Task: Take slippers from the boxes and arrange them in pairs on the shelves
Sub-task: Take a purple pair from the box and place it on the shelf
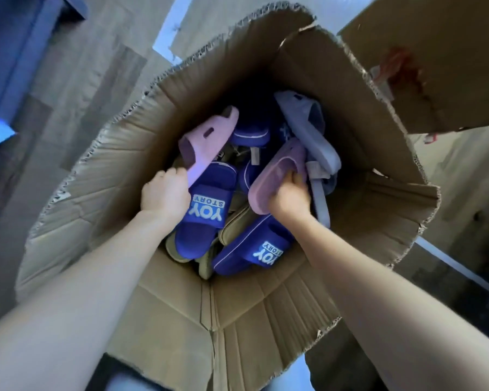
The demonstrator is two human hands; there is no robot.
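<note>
Both my arms reach down into a tall open cardboard box (124, 170) full of slippers. My left hand (165, 193) grips the end of a pink slipper (209, 136) that points up and away. My right hand (290, 194) grips a second pink slipper (277, 170), its fingers hooked under the strap. Below them lie dark blue slippers (206, 210) with white "TOY STORY" lettering, one (254, 246) near the box's front wall. A pale lilac slipper (308, 122) leans against the far right wall. Beige slippers (237, 227) show between the blue ones.
The box's torn flaps stand up all around the opening. A second cardboard box (435, 66) stands to the upper right, touching the first. Wood-pattern floor (82, 66) lies to the left, with dark furniture (12, 38) at the far left.
</note>
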